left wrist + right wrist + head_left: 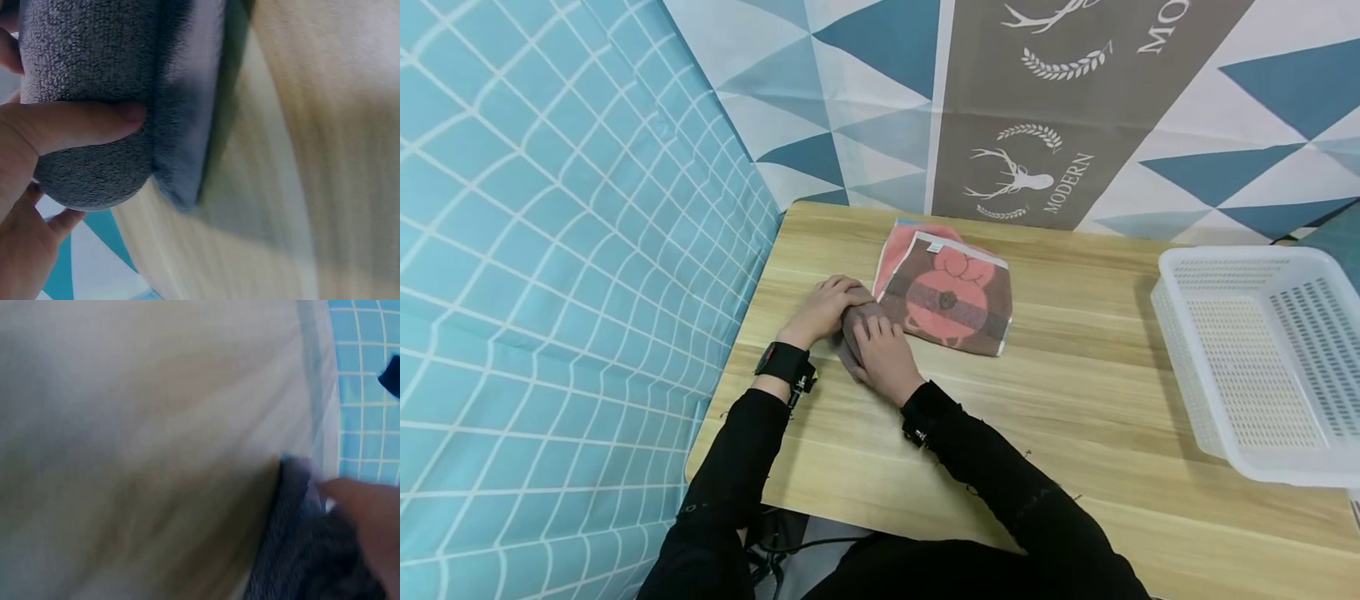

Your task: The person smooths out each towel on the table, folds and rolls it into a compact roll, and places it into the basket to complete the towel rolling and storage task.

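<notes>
- Fingers of the left hand (820,312) curl round the far end of a grey-brown, rolled terry towel (90,56).
- The right hand (889,360) touches its nearer part; whether those fingers grip cannot be told.
- Its long axis runs from left fingers toward right palm, on the wood-patterned tabletop (1075,350).
- Beyond the right fingers, a flat brown-and-pink towel (955,304) bears an unreadable white label (934,247).
- Farther off, a grey patterned panel (955,167) reads "MODERN".

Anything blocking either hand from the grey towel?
Nothing visible. The left hand and right hand are both directly on the grey towel; the brown-and-pink towel lies off to its right, not between.
</notes>
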A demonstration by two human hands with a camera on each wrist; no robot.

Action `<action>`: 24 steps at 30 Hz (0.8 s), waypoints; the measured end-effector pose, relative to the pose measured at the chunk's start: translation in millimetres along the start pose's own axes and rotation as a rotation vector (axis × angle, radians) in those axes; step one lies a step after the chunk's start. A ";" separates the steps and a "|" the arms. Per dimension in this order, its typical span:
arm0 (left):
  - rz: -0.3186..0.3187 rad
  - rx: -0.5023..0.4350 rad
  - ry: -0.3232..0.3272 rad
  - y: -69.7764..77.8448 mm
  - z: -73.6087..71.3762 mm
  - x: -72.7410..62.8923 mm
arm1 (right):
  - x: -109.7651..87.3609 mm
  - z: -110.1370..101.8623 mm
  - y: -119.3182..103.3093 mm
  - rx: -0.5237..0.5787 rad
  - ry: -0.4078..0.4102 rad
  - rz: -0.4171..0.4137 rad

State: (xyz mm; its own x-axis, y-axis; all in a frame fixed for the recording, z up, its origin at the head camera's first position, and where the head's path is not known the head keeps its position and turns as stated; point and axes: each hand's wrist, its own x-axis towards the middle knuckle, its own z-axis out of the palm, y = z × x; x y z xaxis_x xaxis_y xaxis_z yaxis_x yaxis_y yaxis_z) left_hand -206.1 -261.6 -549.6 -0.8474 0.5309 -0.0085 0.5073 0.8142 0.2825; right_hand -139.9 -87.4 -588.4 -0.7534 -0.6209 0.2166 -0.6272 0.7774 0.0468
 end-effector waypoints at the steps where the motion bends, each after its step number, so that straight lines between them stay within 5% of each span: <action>1: 0.005 -0.008 0.005 -0.9 0.3 -0.8 | 0.4 -1.6 2.9 0.057 -0.014 -0.006; 6: 0.022 -0.042 0.039 -6.3 3.5 -6.0 | 0.5 -7.0 17.8 0.488 -0.032 0.132; 10: 0.022 -0.019 0.075 -9.6 6.9 -10.0 | -2.7 -6.3 24.9 0.646 -0.060 0.345; 13: 0.015 0.031 0.085 -8.0 7.1 -13.8 | -4.1 -7.0 27.2 0.652 -0.123 0.414; 16: -0.004 0.108 0.050 -0.4 2.1 -18.6 | -4.6 -9.1 27.1 0.625 -0.160 0.391; 20: -0.050 0.195 -0.091 14.2 -11.9 -23.6 | -5.4 -11.5 23.2 0.460 -0.144 0.291; 24: -0.093 0.167 -0.259 26.1 -26.6 -22.4 | -7.2 -12.8 18.6 0.315 -0.099 0.222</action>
State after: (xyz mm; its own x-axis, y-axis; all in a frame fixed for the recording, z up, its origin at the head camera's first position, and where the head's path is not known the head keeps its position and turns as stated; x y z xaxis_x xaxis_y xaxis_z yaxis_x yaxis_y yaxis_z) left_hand -178.0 -258.5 -516.5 -0.8342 0.4767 -0.2772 0.4661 0.8782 0.1077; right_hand -143.6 -67.1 -576.6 -0.8831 -0.4600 0.0921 -0.4654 0.8344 -0.2952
